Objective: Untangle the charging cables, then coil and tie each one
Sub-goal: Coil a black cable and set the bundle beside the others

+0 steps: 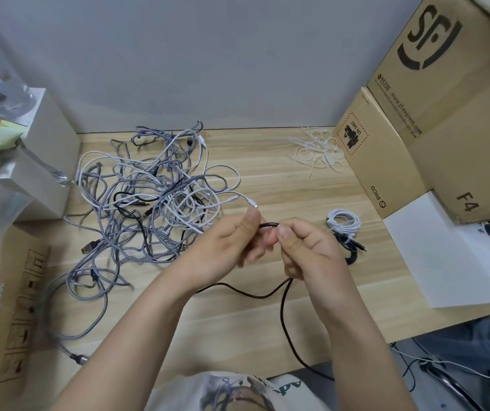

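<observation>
So I've got the black cable (282, 304) pulled clear of the pile (148, 197) and up in both hands over the middle of the desk (237, 327), just in front of me. Left hand (226, 247) is curled around one bit of it, right hand (303, 250) is pinching the next bit between thumb and fingers, and there's a short run of cable bridging the two at the top, lying roughly left to right. My guess is I'm holding it like this to start the first loop of a coil, with the left as the anchor and the right feeding. Below the right hand the rest drops down, one strand wandering left across the desk under my left wrist, the other running toward me and off the front edge, so the long axis of the slack is basically away-to-near. Can't see either plug, so no idea which end I'm holding. The pile sits off to the left, well apart, which keeps it from snagging. The two done coils (345, 229) are parked right of my hands, and the zip ties (317, 152) are at the back right, within reach for tying off.
</observation>
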The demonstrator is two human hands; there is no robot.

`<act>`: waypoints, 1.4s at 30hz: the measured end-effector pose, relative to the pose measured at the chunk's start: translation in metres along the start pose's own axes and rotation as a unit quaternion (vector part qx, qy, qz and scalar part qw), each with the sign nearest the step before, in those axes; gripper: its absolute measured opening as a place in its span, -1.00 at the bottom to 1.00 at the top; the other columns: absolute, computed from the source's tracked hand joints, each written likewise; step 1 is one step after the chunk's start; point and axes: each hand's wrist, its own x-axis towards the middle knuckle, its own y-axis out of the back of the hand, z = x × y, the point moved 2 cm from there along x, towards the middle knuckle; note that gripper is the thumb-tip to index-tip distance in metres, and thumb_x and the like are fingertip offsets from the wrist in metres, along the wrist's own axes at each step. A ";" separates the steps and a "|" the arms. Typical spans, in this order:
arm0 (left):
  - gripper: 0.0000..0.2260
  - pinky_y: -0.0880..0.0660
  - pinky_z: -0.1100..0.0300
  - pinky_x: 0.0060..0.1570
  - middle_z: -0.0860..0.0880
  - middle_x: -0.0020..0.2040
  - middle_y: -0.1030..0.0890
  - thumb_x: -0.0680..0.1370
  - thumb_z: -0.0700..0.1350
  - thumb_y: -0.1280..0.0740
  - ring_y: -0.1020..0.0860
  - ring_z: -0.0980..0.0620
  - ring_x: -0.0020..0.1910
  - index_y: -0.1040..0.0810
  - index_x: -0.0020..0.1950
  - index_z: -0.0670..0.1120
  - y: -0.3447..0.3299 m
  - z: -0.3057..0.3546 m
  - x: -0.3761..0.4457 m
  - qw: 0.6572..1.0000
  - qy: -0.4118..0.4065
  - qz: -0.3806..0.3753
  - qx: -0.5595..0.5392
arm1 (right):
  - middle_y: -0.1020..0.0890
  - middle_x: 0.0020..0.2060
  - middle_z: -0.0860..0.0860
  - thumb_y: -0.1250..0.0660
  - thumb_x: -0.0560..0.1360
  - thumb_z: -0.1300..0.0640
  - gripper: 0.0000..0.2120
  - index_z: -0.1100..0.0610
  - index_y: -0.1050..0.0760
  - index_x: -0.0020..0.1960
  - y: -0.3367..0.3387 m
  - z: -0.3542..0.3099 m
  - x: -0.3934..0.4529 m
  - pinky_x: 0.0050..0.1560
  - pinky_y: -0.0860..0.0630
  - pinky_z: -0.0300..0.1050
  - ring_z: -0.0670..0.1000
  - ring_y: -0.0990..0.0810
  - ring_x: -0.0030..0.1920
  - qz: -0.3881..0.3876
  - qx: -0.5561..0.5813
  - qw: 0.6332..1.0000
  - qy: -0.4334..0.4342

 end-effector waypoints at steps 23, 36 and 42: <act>-0.70 -0.25 0.35 -0.39 -0.03 -0.09 -0.66 0.53 -0.16 -0.14 -0.31 0.15 -0.35 -0.49 0.21 -0.18 -0.009 0.040 0.007 0.965 -0.032 -0.037 -0.259 | -0.49 -0.51 -0.27 -0.15 0.51 0.11 -0.73 -0.20 -0.43 -0.27 -0.004 0.007 0.006 -0.32 -0.26 -0.28 -0.16 -0.38 -0.44 0.043 -0.210 0.976 0.028; -0.78 -0.49 0.32 0.00 -0.02 -0.06 -0.65 0.51 -0.04 -0.14 -0.61 0.15 -0.03 -0.54 0.03 -0.02 -0.010 0.016 0.013 0.999 0.007 0.037 -0.011 | -0.28 -0.58 -0.06 -0.19 0.47 -0.08 -0.78 -0.01 -0.31 -0.29 -0.007 0.004 -0.005 -0.39 -0.28 0.00 0.00 -0.21 -0.41 0.016 -0.414 0.905 0.103; -0.76 -0.43 0.30 -0.28 0.03 -0.35 -0.59 0.62 -0.15 -0.21 -0.52 0.15 -0.33 -0.62 -0.14 -0.09 -0.006 0.020 0.007 0.993 0.040 -0.008 0.114 | -0.42 -0.51 -0.17 -0.26 0.35 -0.03 -0.87 0.03 -0.48 -0.26 -0.012 -0.001 -0.011 -0.45 -0.29 -0.13 -0.11 -0.28 -0.49 0.089 -0.354 0.913 0.181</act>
